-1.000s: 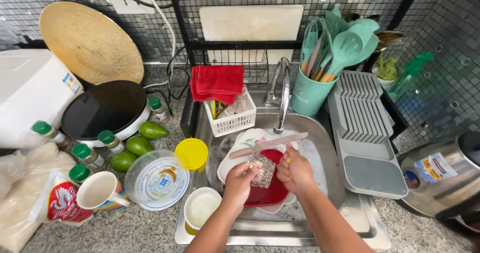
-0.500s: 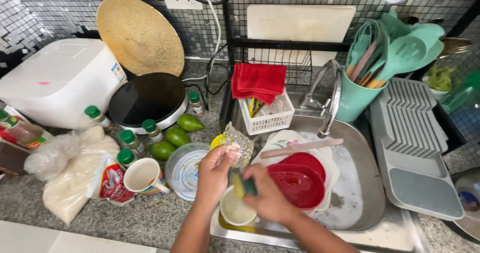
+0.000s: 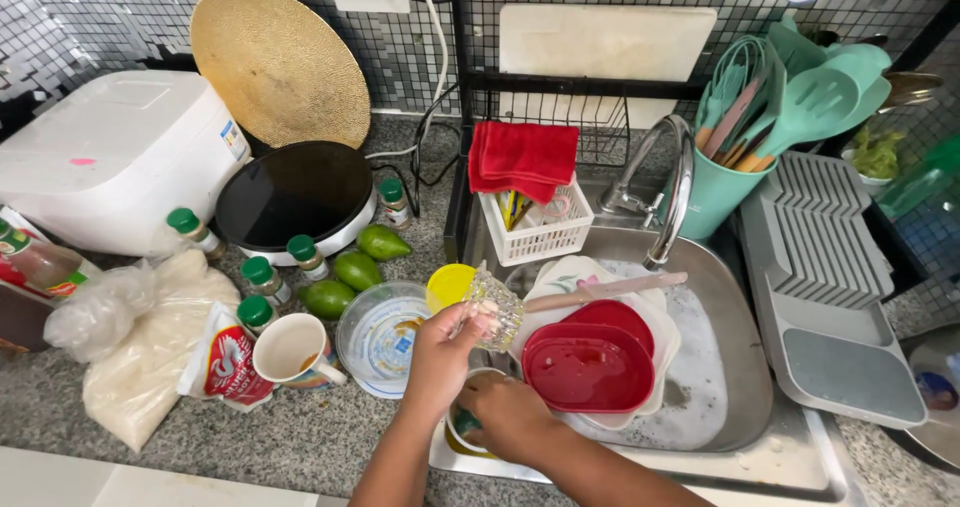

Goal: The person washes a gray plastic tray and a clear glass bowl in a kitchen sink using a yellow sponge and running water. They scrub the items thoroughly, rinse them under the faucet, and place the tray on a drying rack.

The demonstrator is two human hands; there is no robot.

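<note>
Head view: your left hand [image 3: 440,352] has lifted the glass [image 3: 495,310] clear of the sink [image 3: 735,362] and grips it above the left rim. Your right hand [image 3: 510,422] has dropped into the cup [image 3: 462,429], closed on a sponge; washing has moved to the cup. A red-and-white packet [image 3: 228,367] lies beside the mug [image 3: 290,350]; green-capped bottles [image 3: 262,279] stand behind.

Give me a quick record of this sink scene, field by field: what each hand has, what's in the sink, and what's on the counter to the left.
Left hand: holds a clear cut-glass tumbler, tilted.
Right hand: presses a green sponge into a small bowl.
Sink: red lid on a white plate, suds.
Counter left: mug, glass lid, avocados.
</note>
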